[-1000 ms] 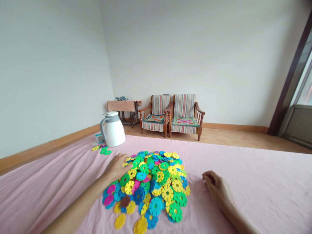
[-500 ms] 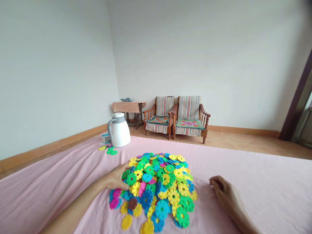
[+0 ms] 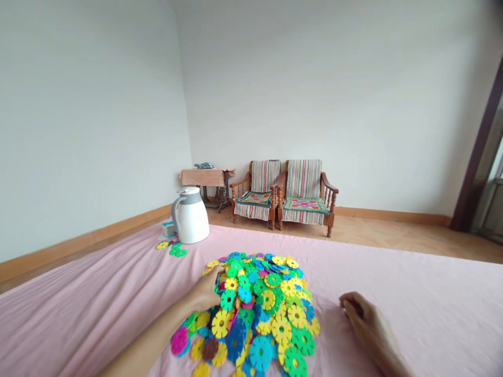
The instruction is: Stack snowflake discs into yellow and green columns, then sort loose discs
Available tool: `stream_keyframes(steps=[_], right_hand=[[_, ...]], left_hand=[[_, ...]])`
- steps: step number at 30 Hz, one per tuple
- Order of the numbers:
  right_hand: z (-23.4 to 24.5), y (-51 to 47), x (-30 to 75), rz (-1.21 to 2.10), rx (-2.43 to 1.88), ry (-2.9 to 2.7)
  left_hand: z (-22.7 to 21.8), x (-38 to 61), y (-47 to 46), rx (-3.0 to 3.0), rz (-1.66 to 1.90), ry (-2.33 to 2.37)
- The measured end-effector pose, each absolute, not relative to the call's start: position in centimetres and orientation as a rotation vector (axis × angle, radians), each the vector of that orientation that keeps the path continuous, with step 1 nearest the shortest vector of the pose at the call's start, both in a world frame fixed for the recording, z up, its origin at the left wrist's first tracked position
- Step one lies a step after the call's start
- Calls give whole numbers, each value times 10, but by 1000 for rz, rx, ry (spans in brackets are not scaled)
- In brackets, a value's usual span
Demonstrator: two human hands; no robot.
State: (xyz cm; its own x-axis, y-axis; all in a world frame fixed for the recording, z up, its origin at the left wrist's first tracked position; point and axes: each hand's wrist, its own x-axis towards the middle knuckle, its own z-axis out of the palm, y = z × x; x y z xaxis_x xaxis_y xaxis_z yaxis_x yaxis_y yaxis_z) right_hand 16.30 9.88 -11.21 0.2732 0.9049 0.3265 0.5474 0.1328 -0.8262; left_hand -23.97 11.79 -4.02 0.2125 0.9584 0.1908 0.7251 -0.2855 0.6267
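A heap of notched plastic snowflake discs [image 3: 281, 329] in yellow, green, blue and pink lies on the pink cloth [image 3: 424, 309]. My left hand [image 3: 208, 290] reaches into the heap's left side. Its thumb and fingers close round several discs there, some tilted on edge against the palm; the fingertips are partly hidden. A pink disc [image 3: 179, 340] and a brown disc [image 3: 210, 349] lie at the lower left, near my left wrist. My right hand [image 3: 363, 314] rests on the cloth right of the heap, apart from it, fingers curled in and nothing visible in them.
A white jug with a grey handle [image 3: 193, 217] stands at the cloth's far left, beside a small box [image 3: 168, 229]. Several loose green discs [image 3: 178, 251] lie before it. Beyond are two wooden armchairs [image 3: 306, 204] and a covered sewing table [image 3: 202, 177].
My left hand has pushed rightward into the heap and closed round discs, shifting and tilting those nearby. My right hand keeps its place on the cloth. The view has tipped slightly up.
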Motion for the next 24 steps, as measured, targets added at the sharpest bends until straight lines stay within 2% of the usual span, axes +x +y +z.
stream_keyframes(steps=[8, 17, 24], right_hand=[[-112, 99, 163, 428, -1559, -1429], [-114, 98, 161, 446, -1570, -1502], [-116, 99, 160, 465, -1576, -1485]], left_hand=[[-24, -190, 139, 2031, 923, 1452], [6, -146, 143, 1889, 878, 985], [7, -133, 142, 2214, 967, 1202]])
